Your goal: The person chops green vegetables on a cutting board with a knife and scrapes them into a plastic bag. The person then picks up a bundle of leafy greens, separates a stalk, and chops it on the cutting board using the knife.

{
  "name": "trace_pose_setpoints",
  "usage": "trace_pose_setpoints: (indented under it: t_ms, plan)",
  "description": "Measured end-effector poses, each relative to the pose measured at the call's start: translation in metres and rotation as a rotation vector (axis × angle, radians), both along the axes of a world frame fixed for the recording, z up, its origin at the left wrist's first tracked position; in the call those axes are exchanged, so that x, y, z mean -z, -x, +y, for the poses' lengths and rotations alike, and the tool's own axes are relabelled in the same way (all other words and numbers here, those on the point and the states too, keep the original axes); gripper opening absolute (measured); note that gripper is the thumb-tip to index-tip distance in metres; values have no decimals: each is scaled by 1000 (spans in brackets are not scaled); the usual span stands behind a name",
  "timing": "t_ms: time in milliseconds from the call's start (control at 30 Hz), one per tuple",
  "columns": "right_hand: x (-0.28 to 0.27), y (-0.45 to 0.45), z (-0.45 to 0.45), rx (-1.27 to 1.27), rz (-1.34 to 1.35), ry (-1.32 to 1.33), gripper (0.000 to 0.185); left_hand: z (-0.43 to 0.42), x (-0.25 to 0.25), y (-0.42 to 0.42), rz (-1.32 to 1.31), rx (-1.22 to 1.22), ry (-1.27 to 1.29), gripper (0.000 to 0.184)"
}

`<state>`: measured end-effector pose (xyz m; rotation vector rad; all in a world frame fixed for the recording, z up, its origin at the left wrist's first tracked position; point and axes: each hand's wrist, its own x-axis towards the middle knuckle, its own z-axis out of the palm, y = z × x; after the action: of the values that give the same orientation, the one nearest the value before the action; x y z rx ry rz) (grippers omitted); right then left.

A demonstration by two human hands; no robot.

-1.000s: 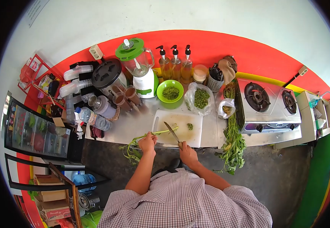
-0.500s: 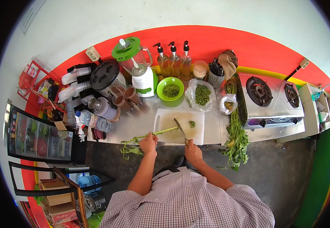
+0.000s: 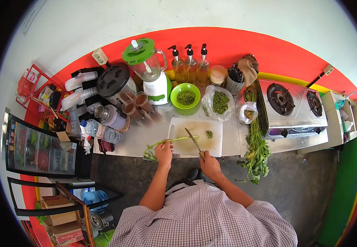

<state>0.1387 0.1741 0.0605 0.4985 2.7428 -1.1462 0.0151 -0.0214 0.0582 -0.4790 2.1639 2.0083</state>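
Note:
My left hand is closed around green stalks at the left edge of a white cutting board. The stalks lie across the board, and their leafy end is at the counter's front edge. In my right hand is the handle of a knife, its blade slanting up and left over the tip of the stalks. A small chopped green heap rests on the board's right part. Behind the board are a green bowl and a clear bag, both holding chopped greens.
A blender, a lidded container, cups and bottles are at the back left. Pump bottles line the wall. Long leafy greens hang over the front edge beside a gas stove.
The stalks and their leafy end have shifted, with the leaves now drawn up to the counter edge. My left hand has moved slightly right. The knife has stayed over the stalk tip since half a second ago.

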Motion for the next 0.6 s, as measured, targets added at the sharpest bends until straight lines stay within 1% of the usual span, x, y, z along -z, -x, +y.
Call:
trace_pose_setpoints:
  t_ms: [33, 100, 133, 200, 333, 400, 433, 500, 533, 600]
  plan:
    - [-5, 1, -1, 1, 0, -1, 34, 0, 0, 0, 0, 1, -1, 26]
    - [-16, 2, -4, -137, 89, 71, 35, 1, -1, 0, 15, 42, 13, 26]
    - [-19, 2, -7, -136, 90, 69, 35, 3, -2, 0, 16, 43, 11, 26]
    - [-26, 4, -14, -174, 189, 146, 36, 5, -4, 0, 36, 73, 6, 27]
    - [-36, 9, -16, -207, 188, 122, 37, 6, -4, 0, 88, 103, 36, 28]
    - [-32, 9, -15, -152, 77, 51, 37, 7, -6, 0, 71, 97, 16, 28]
    - [-26, 10, -14, -153, 78, 47, 37, 8, -7, 1, 73, 96, 12, 28]
    - [-20, 11, -13, -72, 21, 38, 36, 8, -9, 0, 42, 95, 62, 27]
    - [-21, 12, -14, -74, 19, 35, 36, 9, -9, 0, 40, 92, 59, 27]
    - [-25, 15, -20, -164, 106, 44, 35, 10, -8, -1, 61, 50, 13, 28]
